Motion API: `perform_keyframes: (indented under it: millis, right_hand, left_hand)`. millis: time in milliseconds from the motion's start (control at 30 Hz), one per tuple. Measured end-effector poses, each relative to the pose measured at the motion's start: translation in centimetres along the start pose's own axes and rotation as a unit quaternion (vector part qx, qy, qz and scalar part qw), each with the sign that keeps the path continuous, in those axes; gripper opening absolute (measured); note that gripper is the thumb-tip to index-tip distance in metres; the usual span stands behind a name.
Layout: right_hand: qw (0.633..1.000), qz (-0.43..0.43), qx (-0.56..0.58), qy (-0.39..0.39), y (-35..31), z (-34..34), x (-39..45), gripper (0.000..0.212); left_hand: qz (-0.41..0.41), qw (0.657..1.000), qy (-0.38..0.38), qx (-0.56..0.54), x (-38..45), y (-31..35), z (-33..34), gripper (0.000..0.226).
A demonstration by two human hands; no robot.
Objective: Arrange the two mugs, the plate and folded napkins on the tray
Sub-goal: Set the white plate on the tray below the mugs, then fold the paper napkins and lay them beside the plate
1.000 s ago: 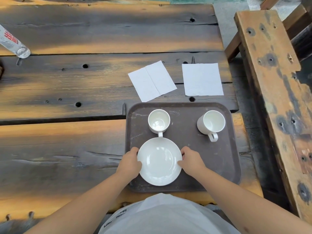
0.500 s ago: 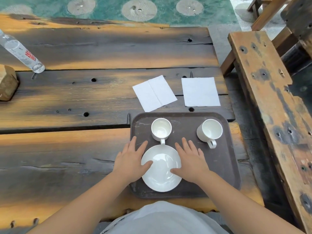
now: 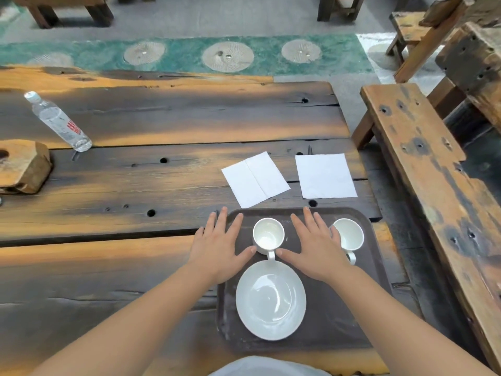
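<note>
White plate point(image 3: 271, 299) now lies released on the tray point(image 3: 339, 321), just behind both hands. Left hand point(image 3: 219, 248) and right hand point(image 3: 314, 248) have slid forward, flat and empty, flanking one mug point(image 3: 268, 236); the other mug point(image 3: 349, 234) sits right. Napkins point(image 3: 254, 179) wait ahead on the desk point(image 3: 108, 185), probably next.

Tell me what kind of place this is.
Probably an outdoor or semi-open rustic café or teahouse seating area: a heavy weathered plank table, matching wooden benches, and a paved floor with a green strip set with round stone discs.
</note>
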State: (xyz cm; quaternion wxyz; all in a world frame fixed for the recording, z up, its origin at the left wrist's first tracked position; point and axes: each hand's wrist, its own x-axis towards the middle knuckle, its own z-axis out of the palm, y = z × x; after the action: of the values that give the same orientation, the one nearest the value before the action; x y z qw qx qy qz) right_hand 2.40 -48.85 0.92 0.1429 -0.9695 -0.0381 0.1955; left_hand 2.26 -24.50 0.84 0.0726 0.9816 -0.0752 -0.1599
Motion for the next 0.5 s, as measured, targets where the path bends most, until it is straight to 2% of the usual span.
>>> perform_keyframes:
  millis: [500]
  right_hand:
    - [0.999, -0.007, -0.018, -0.026, -1.7, -1.7, 13.2, 0.072]
  left_hand:
    - [0.078, 0.995, -0.069, -0.014, 15.0, -3.8, -1.6, 0.070]
